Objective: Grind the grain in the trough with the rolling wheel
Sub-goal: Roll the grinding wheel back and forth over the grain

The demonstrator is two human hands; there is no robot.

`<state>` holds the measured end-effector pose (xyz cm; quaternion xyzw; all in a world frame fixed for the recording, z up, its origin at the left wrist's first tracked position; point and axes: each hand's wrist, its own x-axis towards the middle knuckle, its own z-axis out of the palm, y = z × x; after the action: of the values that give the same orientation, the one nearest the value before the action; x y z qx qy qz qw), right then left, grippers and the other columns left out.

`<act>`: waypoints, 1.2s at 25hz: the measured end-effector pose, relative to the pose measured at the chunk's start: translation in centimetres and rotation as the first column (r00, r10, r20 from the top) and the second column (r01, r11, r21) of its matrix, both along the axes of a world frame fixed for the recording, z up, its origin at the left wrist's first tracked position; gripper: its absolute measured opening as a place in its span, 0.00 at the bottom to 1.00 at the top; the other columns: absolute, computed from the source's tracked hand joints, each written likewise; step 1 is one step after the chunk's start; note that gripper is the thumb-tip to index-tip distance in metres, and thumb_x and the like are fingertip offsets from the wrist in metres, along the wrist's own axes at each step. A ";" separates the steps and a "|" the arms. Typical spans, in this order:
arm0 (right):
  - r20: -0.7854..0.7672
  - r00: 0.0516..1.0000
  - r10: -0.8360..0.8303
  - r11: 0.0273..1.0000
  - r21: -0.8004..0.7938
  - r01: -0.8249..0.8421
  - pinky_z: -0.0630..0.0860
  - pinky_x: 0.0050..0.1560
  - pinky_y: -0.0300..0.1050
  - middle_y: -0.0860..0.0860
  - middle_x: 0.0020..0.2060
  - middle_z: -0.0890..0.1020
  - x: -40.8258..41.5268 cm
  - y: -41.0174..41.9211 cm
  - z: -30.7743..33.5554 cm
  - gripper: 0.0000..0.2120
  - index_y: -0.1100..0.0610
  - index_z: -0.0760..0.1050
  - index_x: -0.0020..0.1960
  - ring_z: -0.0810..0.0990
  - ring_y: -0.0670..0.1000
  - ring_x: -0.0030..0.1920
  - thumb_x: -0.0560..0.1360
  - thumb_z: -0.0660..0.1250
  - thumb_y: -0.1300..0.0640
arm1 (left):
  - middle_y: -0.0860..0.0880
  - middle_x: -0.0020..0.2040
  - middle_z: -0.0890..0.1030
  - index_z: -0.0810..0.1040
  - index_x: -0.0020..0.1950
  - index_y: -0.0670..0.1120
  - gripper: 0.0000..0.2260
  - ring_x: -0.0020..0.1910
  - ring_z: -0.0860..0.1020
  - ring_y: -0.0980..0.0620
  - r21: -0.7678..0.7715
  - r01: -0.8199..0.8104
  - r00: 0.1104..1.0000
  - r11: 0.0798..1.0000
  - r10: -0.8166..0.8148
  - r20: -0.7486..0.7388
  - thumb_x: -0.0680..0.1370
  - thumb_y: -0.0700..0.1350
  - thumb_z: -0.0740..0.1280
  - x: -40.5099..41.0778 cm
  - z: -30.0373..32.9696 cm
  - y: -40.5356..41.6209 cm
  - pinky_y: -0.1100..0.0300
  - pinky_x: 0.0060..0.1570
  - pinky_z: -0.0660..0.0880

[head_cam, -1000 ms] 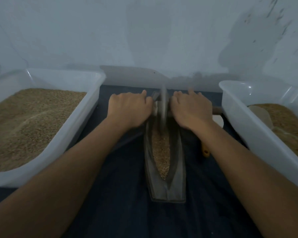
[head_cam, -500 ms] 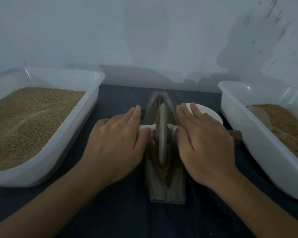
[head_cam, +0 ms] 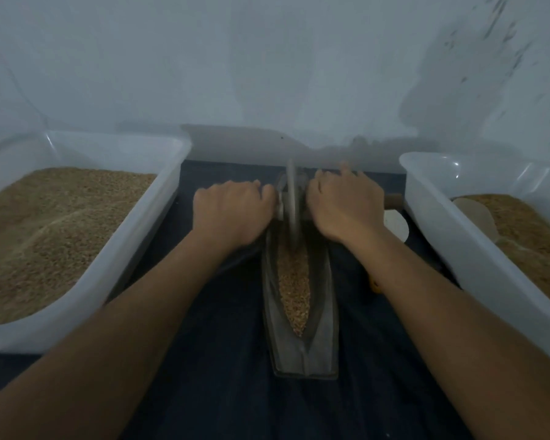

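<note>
Head view: we grip the axle on either side of the rolling wheel point(head_cam: 292, 206), left hand point(head_cam: 232, 214) and right hand point(head_cam: 346, 211) curled tight, at the trough's point(head_cam: 323, 315) far end, mid-table. The grain point(head_cam: 294, 290) looks largely whole; most grinding remains.

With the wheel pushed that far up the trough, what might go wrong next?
The rolling wheel sits at the far end of the trough, so one more push might run it over the tip onto the dark cloth. The left hand and right hand flank the wheel closely, so fingers could get pinched against the trough's edges. The grain lies heaped in the near half; a fast return stroke may spill some over the sides.
</note>
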<state>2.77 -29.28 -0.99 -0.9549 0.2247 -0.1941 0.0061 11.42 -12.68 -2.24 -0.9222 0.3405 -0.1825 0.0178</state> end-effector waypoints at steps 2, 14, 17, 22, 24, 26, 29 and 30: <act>0.011 0.995 0.097 0.995 0.022 -0.097 0.59 0.79 0.56 0.54 0.75 0.73 -3.5 1.7 -0.6 0.32 0.57 0.71 0.76 0.62 0.55 0.80 0.84 0.40 0.45 | 0.46 0.63 0.82 0.74 0.66 0.50 0.23 0.48 0.83 0.42 -0.061 0.002 1.000 0.998 -0.001 0.012 0.87 0.55 0.43 -2.9 -1.0 2.2 0.51 0.41 0.72; 0.012 0.998 0.059 0.988 0.140 -0.060 0.60 0.77 0.56 0.54 0.79 0.67 -2.5 0.5 -0.9 0.28 0.55 0.66 0.80 0.60 0.58 0.81 0.86 0.44 0.46 | 0.46 0.64 0.83 0.75 0.71 0.49 0.32 0.50 0.81 0.41 0.043 -0.030 0.999 0.999 0.032 -0.039 0.81 0.56 0.37 -0.8 1.0 -0.5 0.43 0.52 0.72; -0.082 0.997 -0.004 0.987 0.161 0.017 0.58 0.78 0.58 0.54 0.77 0.71 0.7 -1.4 -0.3 0.28 0.57 0.69 0.77 0.56 0.57 0.82 0.86 0.42 0.49 | 0.46 0.52 0.84 0.79 0.57 0.51 0.24 0.46 0.80 0.41 0.020 -0.062 0.998 0.998 0.063 -0.007 0.83 0.53 0.44 1.7 1.7 -2.7 0.49 0.44 0.64; 0.007 0.996 0.086 0.994 0.069 -0.086 0.55 0.81 0.56 0.53 0.79 0.67 -3.8 1.4 -1.2 0.31 0.57 0.65 0.80 0.55 0.54 0.83 0.85 0.39 0.46 | 0.48 0.50 0.84 0.79 0.54 0.49 0.23 0.33 0.75 0.46 -0.054 0.034 0.993 0.998 -0.028 0.111 0.86 0.51 0.43 -2.5 -0.3 1.0 0.53 0.35 0.69; 0.089 0.986 0.144 0.989 0.028 -0.147 0.56 0.81 0.55 0.50 0.80 0.66 -7.8 3.2 -1.9 0.31 0.55 0.64 0.81 0.56 0.52 0.83 0.85 0.40 0.43 | 0.47 0.60 0.86 0.78 0.71 0.45 0.26 0.44 0.84 0.46 -0.228 0.105 0.993 0.968 -0.091 0.074 0.88 0.54 0.46 -5.4 -1.5 4.1 0.50 0.41 0.78; 0.122 0.972 0.199 0.979 0.021 -0.203 0.58 0.81 0.56 0.48 0.80 0.65 -10.0 3.9 -2.3 0.30 0.53 0.62 0.82 0.55 0.49 0.83 0.85 0.42 0.42 | 0.45 0.68 0.82 0.72 0.79 0.42 0.28 0.59 0.84 0.47 -0.312 0.147 0.989 0.939 -0.139 0.048 0.88 0.57 0.46 -7.3 -2.2 5.8 0.46 0.53 0.82; 0.083 0.974 0.209 0.978 0.012 -0.211 0.56 0.82 0.55 0.48 0.80 0.65 -8.7 3.4 -2.0 0.32 0.52 0.62 0.82 0.55 0.49 0.83 0.84 0.41 0.41 | 0.45 0.70 0.81 0.69 0.81 0.43 0.29 0.61 0.84 0.48 -0.265 0.129 0.991 0.956 -0.120 0.052 0.88 0.57 0.46 -6.8 -1.8 5.4 0.48 0.54 0.80; 0.040 0.980 0.197 0.980 0.022 -0.198 0.54 0.82 0.54 0.48 0.81 0.65 -7.3 2.9 -1.8 0.33 0.52 0.62 0.82 0.55 0.50 0.83 0.83 0.39 0.41 | 0.47 0.68 0.83 0.68 0.81 0.44 0.30 0.56 0.85 0.48 -0.217 0.098 0.995 0.971 -0.089 0.051 0.87 0.57 0.44 -5.8 -1.1 4.6 0.50 0.50 0.78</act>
<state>-4.53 -26.41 -2.78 -0.9685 0.1312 -0.2076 0.0419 5.58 -8.10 -3.33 -0.8976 0.3607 -0.2383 -0.0858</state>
